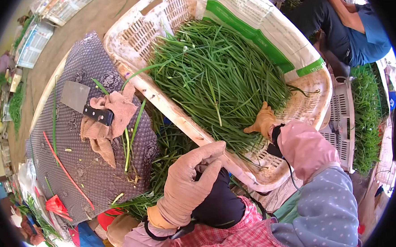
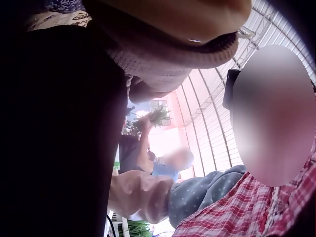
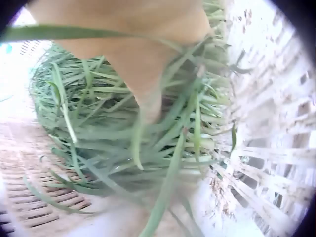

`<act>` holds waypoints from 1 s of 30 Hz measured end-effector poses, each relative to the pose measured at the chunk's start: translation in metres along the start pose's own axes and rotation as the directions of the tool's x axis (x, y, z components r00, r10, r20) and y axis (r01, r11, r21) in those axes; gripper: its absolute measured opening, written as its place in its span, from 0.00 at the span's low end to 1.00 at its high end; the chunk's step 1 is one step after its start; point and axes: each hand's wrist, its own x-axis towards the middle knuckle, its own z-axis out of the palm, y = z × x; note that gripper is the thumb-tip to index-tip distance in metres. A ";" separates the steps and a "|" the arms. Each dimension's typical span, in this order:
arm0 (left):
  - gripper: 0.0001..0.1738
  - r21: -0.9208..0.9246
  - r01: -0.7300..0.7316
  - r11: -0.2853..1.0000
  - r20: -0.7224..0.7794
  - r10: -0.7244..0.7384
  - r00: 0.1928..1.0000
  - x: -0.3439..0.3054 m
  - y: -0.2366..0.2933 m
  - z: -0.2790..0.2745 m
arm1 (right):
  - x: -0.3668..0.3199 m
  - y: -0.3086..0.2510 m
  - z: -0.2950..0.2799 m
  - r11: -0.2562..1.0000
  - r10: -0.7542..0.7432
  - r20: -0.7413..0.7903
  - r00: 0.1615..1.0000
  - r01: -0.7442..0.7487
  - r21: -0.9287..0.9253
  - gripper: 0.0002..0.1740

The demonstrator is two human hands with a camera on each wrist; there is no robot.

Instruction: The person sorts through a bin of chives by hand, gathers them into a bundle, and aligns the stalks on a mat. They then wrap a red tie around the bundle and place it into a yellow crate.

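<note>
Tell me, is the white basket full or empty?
Partly full: chive-like leaves are heaped in the white basket, but bare slats show at one end.

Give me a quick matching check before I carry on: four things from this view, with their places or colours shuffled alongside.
1. Right hand
2. Left hand
3. Knife handle
4. Thin strip on the patterned cloth

A. Black
B. Outside the crate, gloved
C. Red
D. At the green leaves, inside the crate

Pairs: 1-D, 2-B, 3-A, 4-C

From the head, we looked down at the crate [image 1: 176, 115]. Our right-wrist view shared it, closer; our left-wrist view faced the roof [image 2: 210, 140].
</note>
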 end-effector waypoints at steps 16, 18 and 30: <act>0.16 -0.828 -0.295 0.477 -0.342 -0.012 0.940 0.126 0.056 0.001 | 0.039 0.023 -0.021 0.984 -0.176 0.232 0.957 0.167 0.059 0.78; 0.15 -0.904 -0.302 0.304 -0.340 -0.081 0.937 0.148 0.060 0.014 | 0.046 0.023 -0.027 0.983 -0.183 0.267 0.946 0.181 0.030 0.77; 0.28 -0.894 0.128 0.428 -0.029 -0.342 0.939 0.151 -0.028 0.128 | 0.030 0.023 -0.032 0.921 -0.363 0.302 0.882 0.389 -0.029 0.53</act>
